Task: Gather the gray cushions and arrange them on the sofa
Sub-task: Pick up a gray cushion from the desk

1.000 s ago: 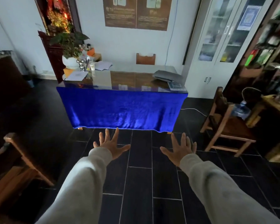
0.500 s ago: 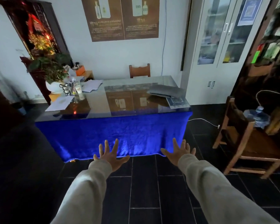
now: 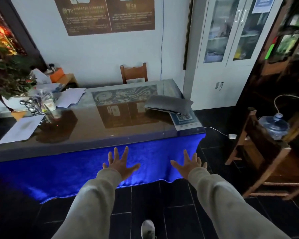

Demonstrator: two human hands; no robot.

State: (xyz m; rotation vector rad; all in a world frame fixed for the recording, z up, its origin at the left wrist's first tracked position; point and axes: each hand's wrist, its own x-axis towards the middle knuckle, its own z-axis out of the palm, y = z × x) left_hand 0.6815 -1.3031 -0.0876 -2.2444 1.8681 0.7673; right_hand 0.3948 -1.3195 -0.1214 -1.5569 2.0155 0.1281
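A flat gray cushion (image 3: 168, 104) lies on the right end of a glass-topped table (image 3: 100, 128) draped in bright blue cloth. My left hand (image 3: 120, 163) and my right hand (image 3: 188, 165) are both stretched forward with fingers spread, holding nothing. They hover in front of the table's near edge, below and short of the cushion. The cushion is up and slightly right of my right hand. No sofa is in view.
Papers (image 3: 21, 128), a paper cup (image 3: 50, 104) and a potted plant (image 3: 10, 78) crowd the table's left end. A wooden chair (image 3: 266, 163) stands at the right beside a water jug (image 3: 274, 125). A chair (image 3: 134, 72) sits behind the table. A white cabinet (image 3: 230, 49) is at the back right.
I have walked closer to the table; it now fills more of the view and the cushion is nearer. Both hands stay open and outstretched.
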